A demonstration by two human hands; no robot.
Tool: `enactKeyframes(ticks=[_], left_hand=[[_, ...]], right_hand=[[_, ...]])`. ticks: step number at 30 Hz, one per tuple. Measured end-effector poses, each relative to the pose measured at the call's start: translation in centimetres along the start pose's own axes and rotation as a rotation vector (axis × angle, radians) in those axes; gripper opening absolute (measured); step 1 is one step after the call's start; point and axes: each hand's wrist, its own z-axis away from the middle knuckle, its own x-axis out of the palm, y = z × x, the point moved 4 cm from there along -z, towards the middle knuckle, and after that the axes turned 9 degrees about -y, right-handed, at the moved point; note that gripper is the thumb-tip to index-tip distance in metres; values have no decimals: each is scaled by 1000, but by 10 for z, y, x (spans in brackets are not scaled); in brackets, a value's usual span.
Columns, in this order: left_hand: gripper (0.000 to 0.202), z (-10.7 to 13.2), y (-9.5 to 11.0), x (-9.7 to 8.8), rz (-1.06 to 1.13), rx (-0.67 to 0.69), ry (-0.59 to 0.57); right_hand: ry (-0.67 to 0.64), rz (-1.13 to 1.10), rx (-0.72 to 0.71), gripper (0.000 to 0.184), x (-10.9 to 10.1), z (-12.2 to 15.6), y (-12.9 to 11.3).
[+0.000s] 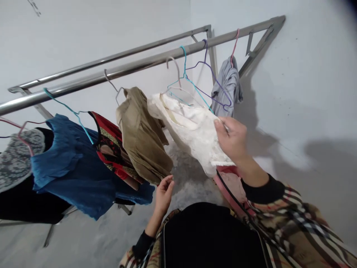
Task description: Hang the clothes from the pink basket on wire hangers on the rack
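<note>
My right hand (231, 136) is closed on the shoulder of a white blouse (195, 130), which hangs tilted on a pale wire hanger (178, 72). That hanger's hook overlaps the rail's lower edge in view; I cannot tell whether it rests on the rail. Lower down, my left hand (164, 194) has its fingers curled together beside the hem of a brown shirt (143, 137). Whether those fingers pinch any cloth is unclear. The brown shirt hangs by a grey hanger (113, 83) from the metal rail (134, 69).
Left along the rail hang a red patterned top (111, 152), a blue top (69, 163) and a black-and-grey lace garment (21, 160). To the right are bare turquoise (184, 61) and purple hangers (205, 52), and a grey garment (227, 83). A pink container (227, 191) holds cloth below.
</note>
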Motion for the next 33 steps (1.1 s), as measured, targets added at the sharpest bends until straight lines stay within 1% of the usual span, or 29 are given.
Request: enactKeyframes(ticks=[3, 5, 6, 7, 9, 10, 11, 12, 13, 14, 16, 18, 19, 22, 24, 27, 30, 33], left_hand=[[41, 5, 7, -5, -82, 63, -4], [34, 7, 21, -17, -195, 187, 51], [30, 8, 31, -26, -256, 282, 113], [26, 9, 44, -35, -314, 393, 200], [20, 10, 74, -55, -407, 618, 421], [20, 9, 90, -63, -448, 709, 531], [23, 6, 105, -69, -486, 772, 621], [28, 0, 120, -74, -525, 805, 680], [35, -7, 134, -76, -564, 812, 705], [43, -17, 146, -77, -593, 794, 698], [59, -38, 164, -76, -619, 715, 630], [66, -60, 173, -74, -627, 606, 535], [66, -69, 174, -73, -633, 556, 499], [58, -88, 176, -73, -653, 479, 458], [56, -95, 178, -76, -666, 476, 472], [55, -100, 186, -84, -678, 483, 526], [50, -100, 196, -93, -690, 489, 545], [43, -96, 202, -104, -702, 530, 582]], right_hand=[[6, 51, -20, 34, 28, -45, -15], [-28, 97, 13, 34, 47, -69, -25], [-61, 121, 38, 33, 57, -78, -29], [-105, 143, 64, 32, 67, -84, -33], [-209, 176, 106, 30, 85, -88, -39], [-255, 182, 121, 29, 93, -86, -41], [-292, 180, 129, 29, 100, -83, -43], [-320, 170, 133, 29, 106, -79, -46], [-336, 154, 133, 29, 110, -75, -48], [-342, 131, 131, 29, 114, -71, -50], [-342, 78, 112, 29, 118, -66, -56], [-336, 31, 81, 31, 120, -62, -61], [-335, 13, 65, 34, 121, -61, -63], [-337, -25, 41, 42, 123, -57, -66], [-343, -41, 38, 44, 125, -55, -65], [-368, -45, 35, 46, 129, -54, -65], [-387, -52, 23, 47, 135, -53, -70], [-389, -70, 18, 47, 143, -53, -78]])
